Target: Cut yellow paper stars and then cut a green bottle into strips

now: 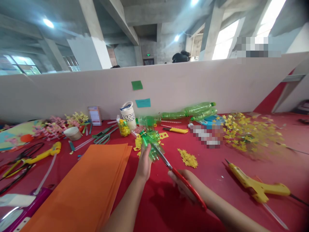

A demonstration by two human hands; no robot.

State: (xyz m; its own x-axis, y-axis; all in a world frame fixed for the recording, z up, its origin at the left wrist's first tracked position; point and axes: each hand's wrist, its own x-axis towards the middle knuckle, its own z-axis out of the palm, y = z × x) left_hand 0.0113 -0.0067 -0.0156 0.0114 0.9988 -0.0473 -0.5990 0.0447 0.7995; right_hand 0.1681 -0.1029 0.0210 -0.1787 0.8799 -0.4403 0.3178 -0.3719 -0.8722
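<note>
My left hand (145, 162) is closed around a cut green plastic bottle top (152, 149), its cap end pointing up and away from me. My right hand (187, 183) grips a pair of red-handled scissors (180, 175). The scissor blades reach up and left to the bottle piece and overlap it; whether they are cutting into it I cannot tell. Just beyond lie yellow paper scraps (163, 135) with star-shaped holes. A small heap of yellow stars (188, 158) rests right of the scissors.
Orange sheets (79, 183) lie at left. Yellow glue guns (257, 187) (45, 155) lie on both sides. Green bottles (199, 109), a white cup (128, 116) and a yellow cutter knife (177, 130) stand or lie at the back. Yellow star branches (248, 132) spread at right.
</note>
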